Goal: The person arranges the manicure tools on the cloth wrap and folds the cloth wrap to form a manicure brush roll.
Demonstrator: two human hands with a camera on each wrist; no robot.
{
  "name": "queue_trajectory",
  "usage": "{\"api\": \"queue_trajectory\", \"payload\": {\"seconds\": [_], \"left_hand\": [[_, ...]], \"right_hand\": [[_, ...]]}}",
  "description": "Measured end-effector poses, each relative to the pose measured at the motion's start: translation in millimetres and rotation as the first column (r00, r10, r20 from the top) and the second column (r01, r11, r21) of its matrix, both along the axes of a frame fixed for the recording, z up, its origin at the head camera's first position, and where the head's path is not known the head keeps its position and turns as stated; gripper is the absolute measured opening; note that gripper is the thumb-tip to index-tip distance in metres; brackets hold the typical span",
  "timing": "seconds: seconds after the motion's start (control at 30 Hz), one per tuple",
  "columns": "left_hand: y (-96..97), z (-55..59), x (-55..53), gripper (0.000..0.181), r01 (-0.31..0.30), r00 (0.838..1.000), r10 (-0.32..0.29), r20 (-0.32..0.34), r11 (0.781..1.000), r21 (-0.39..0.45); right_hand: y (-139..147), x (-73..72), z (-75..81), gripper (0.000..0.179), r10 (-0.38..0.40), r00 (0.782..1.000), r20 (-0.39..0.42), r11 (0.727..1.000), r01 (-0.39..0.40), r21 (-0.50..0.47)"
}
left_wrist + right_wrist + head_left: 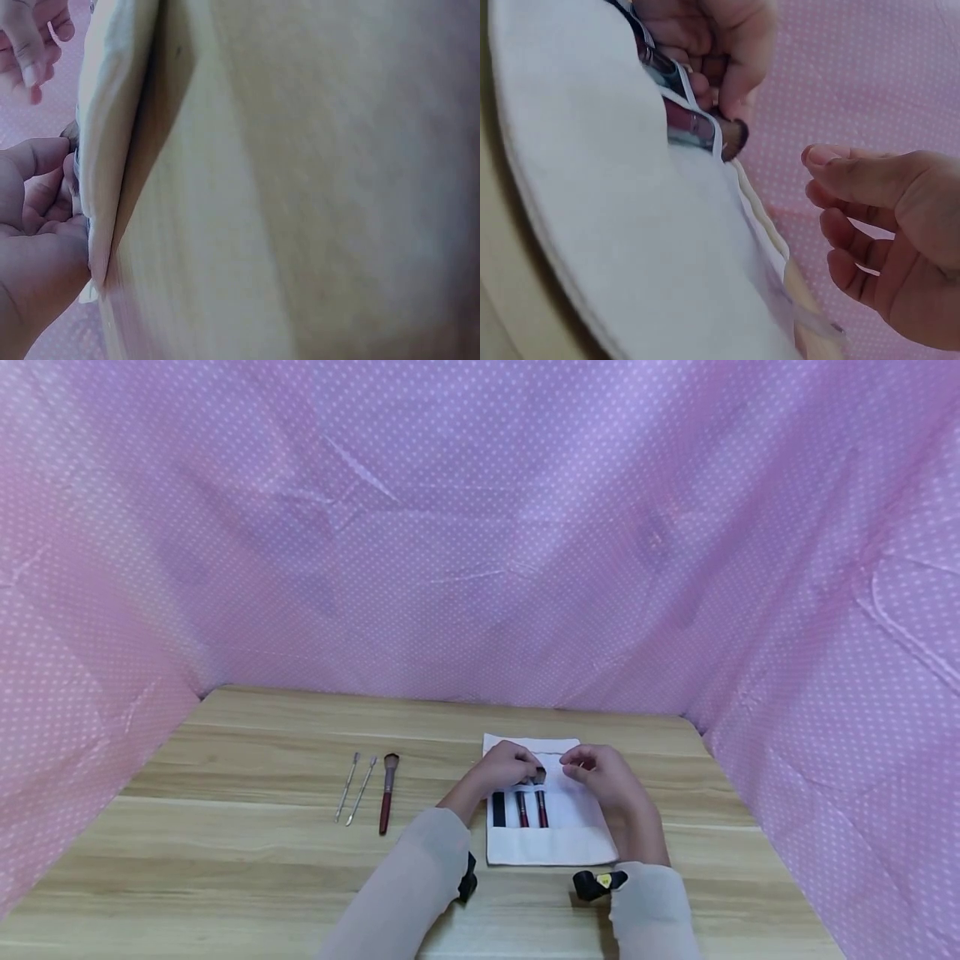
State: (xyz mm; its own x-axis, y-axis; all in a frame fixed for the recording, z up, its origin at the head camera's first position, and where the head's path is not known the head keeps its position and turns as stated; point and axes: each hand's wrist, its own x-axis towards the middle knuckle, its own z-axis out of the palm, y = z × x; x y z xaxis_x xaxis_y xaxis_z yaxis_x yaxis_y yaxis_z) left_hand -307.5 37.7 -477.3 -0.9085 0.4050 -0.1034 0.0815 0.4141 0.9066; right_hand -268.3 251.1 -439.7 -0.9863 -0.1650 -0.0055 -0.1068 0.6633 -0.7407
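Note:
A white cloth brush roll (577, 814) lies unfolded on the table. Two makeup brushes with red handles (543, 814) sit side by side in it, under an elastic band and with their lower ends in the bottom pocket. My left hand (508, 766) is over the roll's left part. In the right wrist view, its fingertips pinch the right-hand brush by its brown bristle head (733, 140), just past the band. Over the roll's right side, my right hand (609, 774) holds nothing, its fingers loosely bent and apart from the cloth in the right wrist view.
Left of the roll, a third red-handled brush (387, 793) lies on the wooden table (247, 827) beside two thin metal tools (347, 787). A black strip (498, 808) shows on the roll's left. Pink dotted cloth (465, 568) encloses the table's back and sides.

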Motion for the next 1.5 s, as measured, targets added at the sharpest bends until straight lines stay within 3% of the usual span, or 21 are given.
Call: {"api": "queue_trajectory", "payload": {"seconds": [0.13, 0.37, 0.53, 0.93, 1.13, 1.33, 1.5], "left_hand": [[0.0, -0.9, -1.7, 0.018, 0.001, 1.0, -0.001, -0.008, 1.0, 0.001], [0.2, -1.7, -2.1, 0.017, 0.003, 1.0, -0.003, 0.002, 1.0, 0.005], [-0.1, 0.2, 0.9, 0.017, 0.012, 1.0, -0.012, -0.004, 1.0, 0.004], [4.1, 4.1, 4.3, 0.017, -0.015, 1.0, 0.015, -0.004, 1.0, -0.014], [4.4, 10.1, 4.4, 0.02, -0.03, 1.0, 0.03, -0.006, 0.999, 0.039], [-2.6, 22.4, -0.1, 0.021, -0.033, 0.997, 0.04, -0.064, 0.994, 0.102], [-19.2, 30.7, 3.1, 0.021, -0.039, 0.993, 0.045, -0.112, 0.997, 0.061]], "right_hand": [[4.5, -0.1, -2.4, 0.016, 0.007, 1.0, 0.02, 1.0, -0.008, 0.02], [7.6, -2.6, -20.4, 0.018, -0.019, 0.994, 0.104, 0.998, 0.025, -0.062], [8.9, -2.6, -27.8, 0.018, 0.0, 0.99, 0.143, 0.998, 0.009, -0.064], [11.3, -2.6, -31.6, 0.009, 0.151, 0.987, 0.061, 0.984, -0.144, -0.107], [14.8, -2.4, -31.5, 0.005, 0.229, 0.973, 0.035, 0.959, -0.219, -0.179], [20.1, -3.8, -35.1, 0.004, 0.29, 0.957, -0.019, 0.931, -0.287, -0.225], [21.4, -5.5, -38.0, 0.005, 0.306, 0.952, -0.007, 0.922, -0.298, -0.249]]}}
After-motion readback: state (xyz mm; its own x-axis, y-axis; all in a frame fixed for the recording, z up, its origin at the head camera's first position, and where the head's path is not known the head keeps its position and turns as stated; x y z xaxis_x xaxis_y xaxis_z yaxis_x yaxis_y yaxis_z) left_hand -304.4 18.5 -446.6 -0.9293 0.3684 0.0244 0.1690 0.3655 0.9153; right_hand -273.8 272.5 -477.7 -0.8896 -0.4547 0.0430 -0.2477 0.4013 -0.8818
